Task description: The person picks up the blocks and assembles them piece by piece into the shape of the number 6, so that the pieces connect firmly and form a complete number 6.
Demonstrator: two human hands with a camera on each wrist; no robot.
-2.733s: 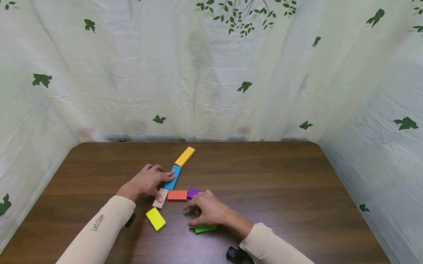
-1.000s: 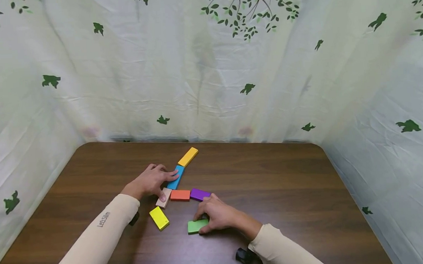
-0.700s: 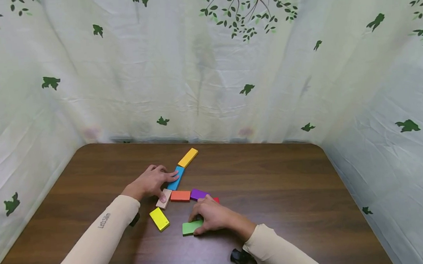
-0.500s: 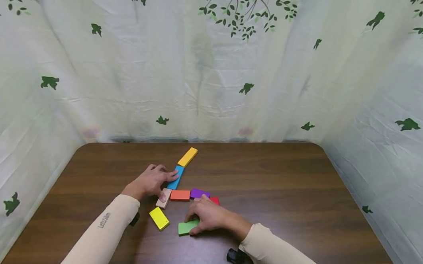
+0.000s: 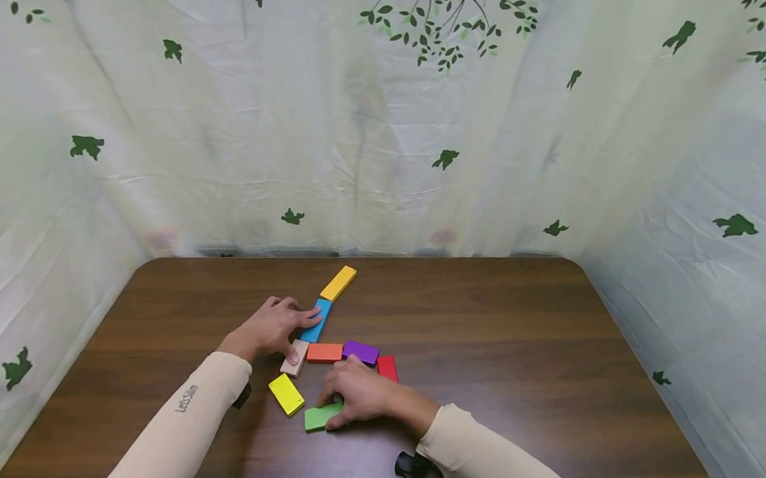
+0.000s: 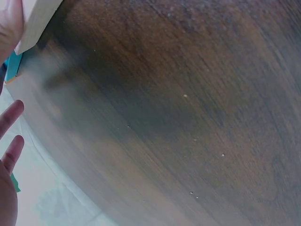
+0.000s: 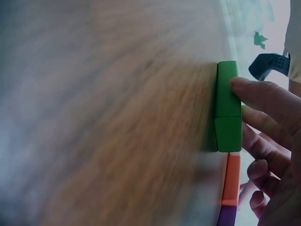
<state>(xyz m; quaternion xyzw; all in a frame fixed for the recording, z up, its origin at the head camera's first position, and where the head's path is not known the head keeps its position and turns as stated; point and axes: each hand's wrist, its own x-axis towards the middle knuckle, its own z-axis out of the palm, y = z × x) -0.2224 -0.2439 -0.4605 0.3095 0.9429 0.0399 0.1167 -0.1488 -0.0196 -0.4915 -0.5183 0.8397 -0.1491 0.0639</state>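
My right hand (image 5: 361, 390) pinches a green block (image 5: 323, 417) lying flat on the table, thumb on its near side. In the right wrist view the thumb presses the green block's (image 7: 227, 101) side. My left hand (image 5: 272, 328) is spread over the chain of blocks. Its thumb rests on a pale wooden block (image 5: 296, 360) and a finger touches a blue block (image 5: 317, 322). An orange-red block (image 5: 325, 353), a purple block (image 5: 361, 352) and a red block (image 5: 387, 369) run to the right. A yellow block (image 5: 286, 395) lies left of the green one.
An amber block (image 5: 338, 283) lies at the far end beyond the blue one. The brown wooden table (image 5: 492, 334) is backed by a white curtain (image 5: 377, 124) with leaf prints. A black wrist device (image 5: 411, 467) hangs under the right sleeve.
My right hand has moved the green block left, close to the yellow block. The red block, earlier hidden behind that hand, shows now. My left hand stays on the pale and blue blocks.
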